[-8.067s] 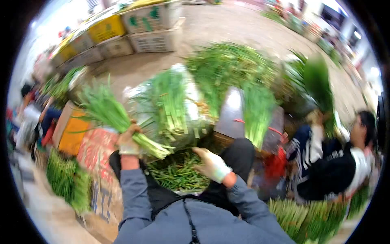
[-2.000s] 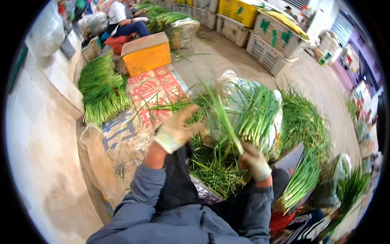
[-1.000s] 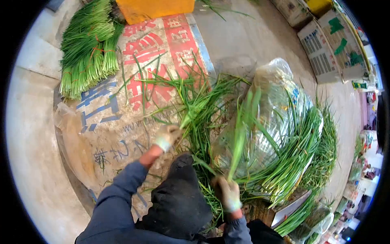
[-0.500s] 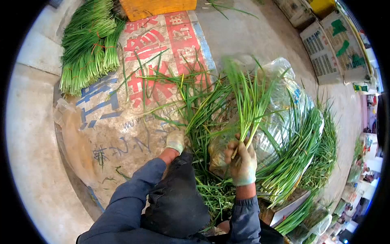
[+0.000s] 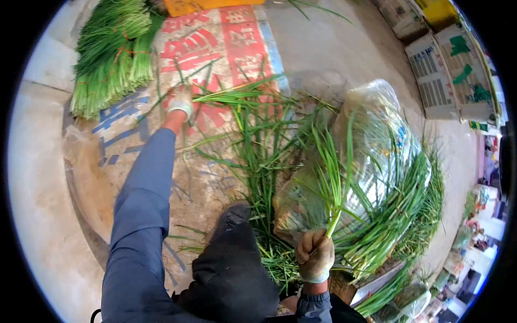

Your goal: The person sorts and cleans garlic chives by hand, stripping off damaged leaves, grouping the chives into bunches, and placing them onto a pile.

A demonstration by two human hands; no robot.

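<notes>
Right hand (image 5: pixel 315 255) gripped small green bunch (image 5: pixel 335 202) by pale ends, near right, presumably to keep leaves free. Left hand (image 5: pixel 182 100) far left, by loose stalks (image 5: pixel 231 96) (grip blurred, couldn't tell).

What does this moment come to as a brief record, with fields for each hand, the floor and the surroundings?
Left hand: gloved, blurred, at one end of loose green stalks; grip unclear
Right hand: gloved, closed around a small bunch of stalks, leaves pointing away from the person
Floor: printed sheet with red and blue lettering
Beyond right hand: clear plastic bag
Upper left: tied bundles
Upper right: crates
</notes>
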